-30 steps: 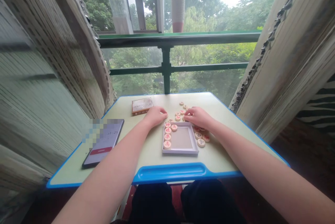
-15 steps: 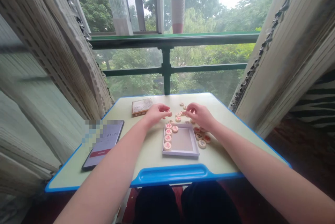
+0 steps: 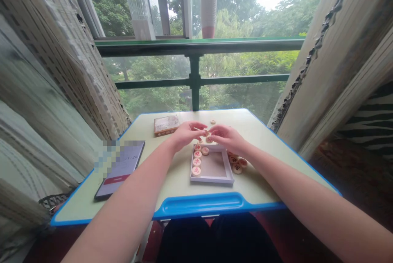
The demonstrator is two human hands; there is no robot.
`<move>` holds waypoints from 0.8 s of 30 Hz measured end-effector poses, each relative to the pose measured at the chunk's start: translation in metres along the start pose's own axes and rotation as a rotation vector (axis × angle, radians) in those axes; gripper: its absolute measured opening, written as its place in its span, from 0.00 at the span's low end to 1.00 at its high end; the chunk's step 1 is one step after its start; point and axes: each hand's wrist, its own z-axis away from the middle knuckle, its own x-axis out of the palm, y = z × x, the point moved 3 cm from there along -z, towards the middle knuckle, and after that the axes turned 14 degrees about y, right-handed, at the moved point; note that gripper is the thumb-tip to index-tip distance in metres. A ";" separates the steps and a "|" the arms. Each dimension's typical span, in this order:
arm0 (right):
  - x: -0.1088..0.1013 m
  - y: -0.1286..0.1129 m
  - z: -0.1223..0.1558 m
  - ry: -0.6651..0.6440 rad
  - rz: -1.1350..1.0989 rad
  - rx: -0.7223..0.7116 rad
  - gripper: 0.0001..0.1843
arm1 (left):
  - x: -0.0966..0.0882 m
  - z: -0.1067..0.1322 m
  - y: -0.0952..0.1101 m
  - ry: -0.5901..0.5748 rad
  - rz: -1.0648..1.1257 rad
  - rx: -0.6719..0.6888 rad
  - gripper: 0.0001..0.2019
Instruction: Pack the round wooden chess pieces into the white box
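My left hand (image 3: pixel 190 132) is above the far side of the open box tray, with thumb and fingers pinched on a Chinese chess piece (image 3: pixel 206 133). Close against its fingertips, my right hand (image 3: pixel 227 137) curls its fingers and thumb inward; whatever they hold is hidden. Below them lies a shallow white box tray (image 3: pixel 211 180). Chess pieces with red characters stand in a column along its left wall, the lowest a red-marked piece (image 3: pixel 196 171). One more piece (image 3: pixel 205 151) sits beside the column's top. Another piece (image 3: pixel 209 139) is on the table beneath the fingers.
Several loose pieces (image 3: pixel 237 168) lie right of the tray, partly under my right forearm. A lone piece (image 3: pixel 213 122) is farther back. A patterned box (image 3: pixel 166 125) stands at the back left, and a phone (image 3: pixel 121 173) lies at the left. The table (image 3: pixel 175 185) has a blue rim.
My right hand has moved left, and my left hand slightly right, so their fingertips now meet near the tray's far side. The pieces in the tray have stayed in place.
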 end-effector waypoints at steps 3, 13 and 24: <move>-0.003 -0.007 0.003 -0.101 0.253 -0.116 0.09 | -0.002 -0.001 -0.001 0.030 -0.050 0.000 0.17; 0.002 -0.025 0.017 -0.430 0.483 -0.191 0.07 | -0.005 -0.002 -0.003 0.101 -0.067 -0.028 0.19; -0.005 -0.003 0.000 0.078 0.512 -0.304 0.10 | 0.000 0.000 -0.007 0.043 -0.097 -0.050 0.17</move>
